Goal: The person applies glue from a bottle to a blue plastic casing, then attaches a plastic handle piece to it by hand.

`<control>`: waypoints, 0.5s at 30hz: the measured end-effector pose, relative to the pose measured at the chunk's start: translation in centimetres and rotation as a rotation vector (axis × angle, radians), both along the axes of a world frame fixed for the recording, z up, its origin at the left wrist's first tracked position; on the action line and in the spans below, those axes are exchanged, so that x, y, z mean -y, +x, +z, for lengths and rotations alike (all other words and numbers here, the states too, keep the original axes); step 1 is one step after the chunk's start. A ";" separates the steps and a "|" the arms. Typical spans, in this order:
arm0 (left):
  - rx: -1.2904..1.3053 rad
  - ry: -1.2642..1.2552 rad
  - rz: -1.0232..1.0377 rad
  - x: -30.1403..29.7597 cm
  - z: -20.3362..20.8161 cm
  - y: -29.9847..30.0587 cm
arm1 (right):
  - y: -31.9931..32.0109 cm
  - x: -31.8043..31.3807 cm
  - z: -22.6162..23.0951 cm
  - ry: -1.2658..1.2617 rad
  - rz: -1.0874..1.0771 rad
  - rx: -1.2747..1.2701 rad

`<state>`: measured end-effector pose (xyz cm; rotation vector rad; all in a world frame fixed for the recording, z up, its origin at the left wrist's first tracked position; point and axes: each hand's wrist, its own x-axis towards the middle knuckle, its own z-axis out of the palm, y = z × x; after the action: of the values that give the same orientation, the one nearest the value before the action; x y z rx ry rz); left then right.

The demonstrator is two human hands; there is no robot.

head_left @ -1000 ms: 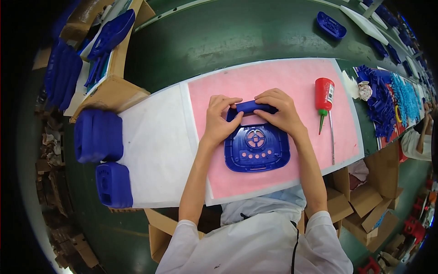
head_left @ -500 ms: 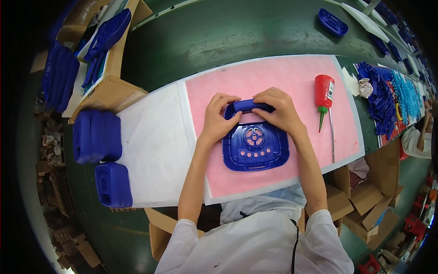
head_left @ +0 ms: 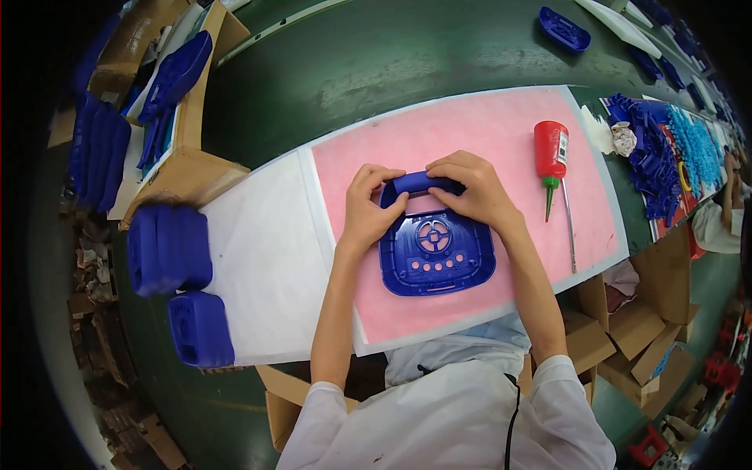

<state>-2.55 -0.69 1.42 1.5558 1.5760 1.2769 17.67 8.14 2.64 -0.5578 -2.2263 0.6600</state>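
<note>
A blue plastic casing [head_left: 398, 249] lies on the pink sheet, its ribbed hollow side up. It has a round cut-out with a cross-shaped grid, a row of small holes and a rectangular opening toward the far end. Along that far end runs a curved blue handle section [head_left: 413, 182]. My left hand [head_left: 368, 210] pinches its left end between thumb and fingers. At its right end, my right hand [head_left: 476, 192] is closed in the same way, fingers over the top and thumb inside. Whether the handle section is a separate piece, I cannot tell.
To the right lie a red glue bottle [head_left: 551, 149] with a green nozzle and a thin metal rod [head_left: 569, 227]. Blue casings [head_left: 168, 249] stand stacked at the left edge. Small blue parts [head_left: 654, 160] are heaped far right, with open cardboard boxes [head_left: 638, 329] below.
The whole view has shifted slightly. Both hands keep their grip on the handle section; the right fingers sit a little farther left along it.
</note>
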 end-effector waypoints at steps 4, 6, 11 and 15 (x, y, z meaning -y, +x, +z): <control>0.011 -0.004 -0.004 0.2 -0.3 -0.2 | -0.1 0.1 0.1 -0.021 0.013 -0.012; -0.005 0.031 -0.030 0.0 -0.3 -0.3 | -0.1 0.1 0.3 -0.028 0.009 0.008; -0.006 -0.003 -0.031 0.1 0.0 -0.2 | 0.0 0.1 0.4 -0.025 -0.002 0.025; 0.009 -0.004 -0.026 0.0 -0.2 -0.1 | -0.1 0.2 0.3 -0.038 -0.013 0.021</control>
<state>-2.67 -0.72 1.20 1.5609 1.5467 1.2648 17.58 7.94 2.92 -0.6003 -2.2314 0.6938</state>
